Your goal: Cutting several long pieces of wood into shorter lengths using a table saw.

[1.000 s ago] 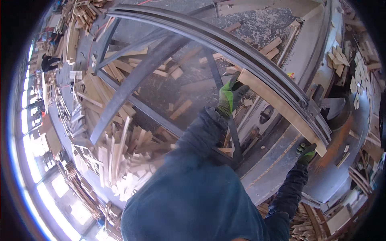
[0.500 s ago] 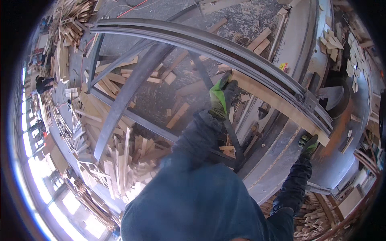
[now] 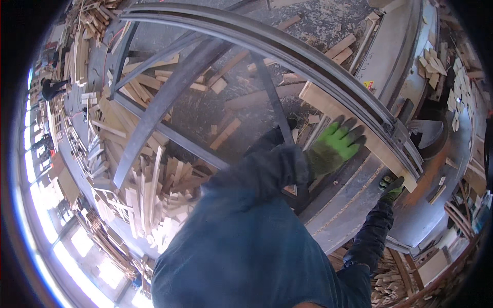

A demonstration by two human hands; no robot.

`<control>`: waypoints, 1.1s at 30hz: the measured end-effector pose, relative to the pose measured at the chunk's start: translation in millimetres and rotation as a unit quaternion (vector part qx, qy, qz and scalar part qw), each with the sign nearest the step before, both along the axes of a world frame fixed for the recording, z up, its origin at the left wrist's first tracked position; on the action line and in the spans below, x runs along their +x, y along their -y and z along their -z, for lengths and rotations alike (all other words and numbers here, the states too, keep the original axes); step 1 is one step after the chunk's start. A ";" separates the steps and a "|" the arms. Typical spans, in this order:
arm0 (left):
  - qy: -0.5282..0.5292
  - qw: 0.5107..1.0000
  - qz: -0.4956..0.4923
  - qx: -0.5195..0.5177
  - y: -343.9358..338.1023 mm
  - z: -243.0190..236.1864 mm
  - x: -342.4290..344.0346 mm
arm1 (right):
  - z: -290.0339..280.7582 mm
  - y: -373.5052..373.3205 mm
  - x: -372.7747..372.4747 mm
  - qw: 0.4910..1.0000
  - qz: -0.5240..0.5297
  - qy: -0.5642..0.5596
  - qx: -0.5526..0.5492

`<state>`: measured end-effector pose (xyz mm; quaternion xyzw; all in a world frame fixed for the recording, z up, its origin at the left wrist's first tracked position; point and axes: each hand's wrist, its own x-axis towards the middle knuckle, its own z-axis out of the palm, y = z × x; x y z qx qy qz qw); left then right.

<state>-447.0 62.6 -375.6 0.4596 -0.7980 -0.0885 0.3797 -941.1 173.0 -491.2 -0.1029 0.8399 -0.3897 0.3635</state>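
Observation:
A pale wooden board (image 3: 323, 100) lies along the near side of a long grey metal rail (image 3: 319, 65) on a machine table. My left hand (image 3: 335, 148), in a green and dark glove, rests at the board's near edge with its fingers spread and fingertips on the board. My right hand (image 3: 392, 189), gloved alike, is at the board's right end, its fingers closed at the edge; part of the grip is hidden. The rail runs beyond both hands, joined to a metal frame (image 3: 172, 138) on the left.
A dark rounded machine part (image 3: 435, 137) stands right of the board's end, on the metal table (image 3: 429, 215). Scrap wood (image 3: 159, 200) is heaped at the left below the frame. Offcuts (image 3: 432, 66) lie at the far right. Another person (image 3: 52, 89) is at the far left.
My left hand has left the board's far left end and moved right and nearer, from a grip to spread fingers. My right hand stays at the right end. The view has shifted slightly.

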 end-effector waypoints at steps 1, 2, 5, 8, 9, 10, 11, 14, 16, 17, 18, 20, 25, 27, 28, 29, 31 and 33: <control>-0.002 1.000 -0.007 0.003 5.8 19.8 -13.2 | 0.0 0.6 0.8 1.000 -0.003 0.001 0.006; 0.063 0.998 -0.021 -0.011 9.1 50.9 -24.0 | -0.1 3.0 2.9 1.000 -0.008 0.004 0.010; 0.102 0.994 -0.001 -0.036 27.5 73.2 -16.7 | -3.0 0.5 6.0 1.000 -0.023 -0.012 0.015; 0.118 0.991 0.061 -0.018 45.0 61.1 -5.1 | -6.4 -1.9 9.2 0.999 -0.040 -0.031 0.017; 0.159 0.983 0.094 0.013 48.8 58.2 -1.8 | -6.6 -1.9 10.3 0.998 -0.042 -0.032 0.017; 0.158 0.983 0.092 0.013 52.6 60.0 -0.9 | -6.5 -1.2 9.4 0.999 -0.034 -0.023 0.028; 0.160 0.982 0.096 0.001 56.6 61.3 -1.1 | -6.3 -0.4 8.6 0.999 -0.026 -0.014 0.039; 0.185 0.976 0.116 0.002 59.9 49.4 2.1 | -6.7 -2.9 1.7 0.999 -0.031 0.037 0.026; 0.209 0.969 0.130 0.015 61.1 41.7 5.9 | -6.8 -4.3 -1.1 0.999 -0.033 0.036 0.024; 0.207 0.968 0.139 0.020 61.6 40.3 7.8 | -6.8 -4.0 -1.1 0.998 -0.035 0.037 0.022; 0.204 0.967 0.148 0.024 61.9 38.7 9.0 | -6.5 -4.2 -0.9 0.998 -0.036 0.037 0.022; 0.213 0.965 0.151 0.028 63.1 34.5 9.3 | -6.0 -4.6 1.2 0.999 -0.023 0.015 0.026; 0.181 0.974 0.137 0.028 51.6 37.8 9.9 | -5.7 -0.3 13.0 0.999 -0.038 0.021 0.030; 0.074 0.992 0.101 0.003 34.4 21.3 16.4 | -4.6 -8.4 -3.6 0.997 -0.069 0.046 0.007; 0.076 0.992 0.104 0.001 27.2 17.5 28.1 | -2.8 -5.5 -2.4 0.997 -0.067 0.048 0.004; -0.011 0.999 0.034 -0.002 17.6 15.7 44.0 | -2.3 -2.4 1.6 0.998 -0.050 0.041 0.025; -0.096 0.995 -0.029 -0.006 6.9 20.3 70.3 | -5.3 3.8 12.8 0.997 -0.025 0.058 0.038; -0.286 0.919 -0.135 0.235 12.9 37.1 84.8 | -11.8 -6.3 10.4 0.999 -0.018 0.029 0.027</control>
